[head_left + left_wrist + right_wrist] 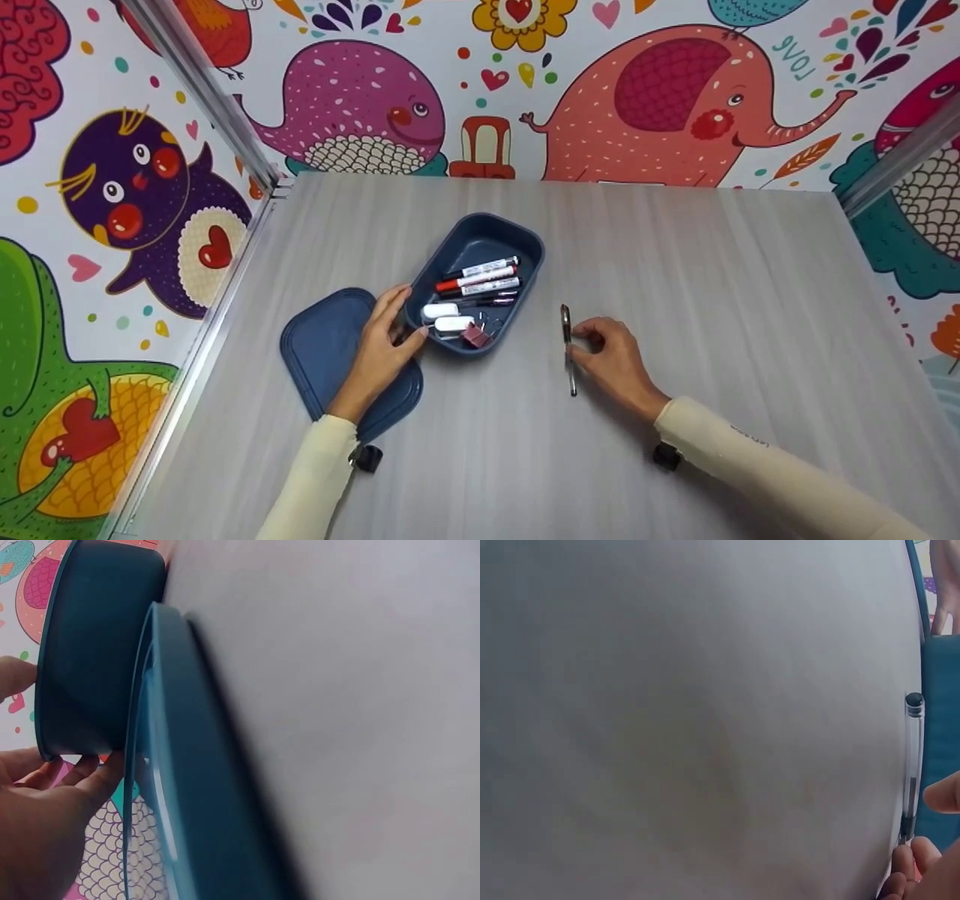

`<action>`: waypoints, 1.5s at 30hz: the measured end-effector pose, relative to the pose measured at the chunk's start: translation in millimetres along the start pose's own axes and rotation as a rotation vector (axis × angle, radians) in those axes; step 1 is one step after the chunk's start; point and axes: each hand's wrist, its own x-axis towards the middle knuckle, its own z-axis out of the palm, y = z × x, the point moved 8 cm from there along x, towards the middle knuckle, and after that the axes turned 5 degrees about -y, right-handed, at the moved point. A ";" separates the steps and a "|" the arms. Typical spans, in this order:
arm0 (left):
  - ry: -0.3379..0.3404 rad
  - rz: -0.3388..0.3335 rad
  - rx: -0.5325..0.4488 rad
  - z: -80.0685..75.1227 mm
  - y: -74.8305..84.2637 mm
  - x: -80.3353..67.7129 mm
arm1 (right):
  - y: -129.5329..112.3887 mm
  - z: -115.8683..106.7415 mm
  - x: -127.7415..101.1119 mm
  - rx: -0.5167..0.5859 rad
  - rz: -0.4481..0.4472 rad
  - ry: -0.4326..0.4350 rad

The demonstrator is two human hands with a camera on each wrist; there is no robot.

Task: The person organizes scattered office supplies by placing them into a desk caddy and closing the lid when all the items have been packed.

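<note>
A dark blue rectangular box (529, 289) stands uncovered on the table, with whiteboard markers (480, 279), two white erasers (454, 323) and a dark pink clip-like piece (475, 335) inside. My left hand (382, 349) holds its near-left corner, thumb at the rim and fingers along the outer wall. In the left wrist view, fingertips meet the box wall (101, 652). To the right, a clear-barrelled pen (573, 379) lies on the table. My right hand (615, 360) pinches it around the middle, with thumb and fingertips close about the barrel in the right wrist view.
The matching blue lid (319, 337) lies left of the box, partly beneath my left hand and wrist. The pale wood-grain table (712, 300) stretches right of the pen. Printed cartoon walls (487, 90) border the back and sides, with a metal post (217, 105) at left.
</note>
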 end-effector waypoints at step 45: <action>0.012 0.027 -0.020 -0.6 0.5 1.6 | -1.6 2.6 14.0 -0.177 -0.022 0.009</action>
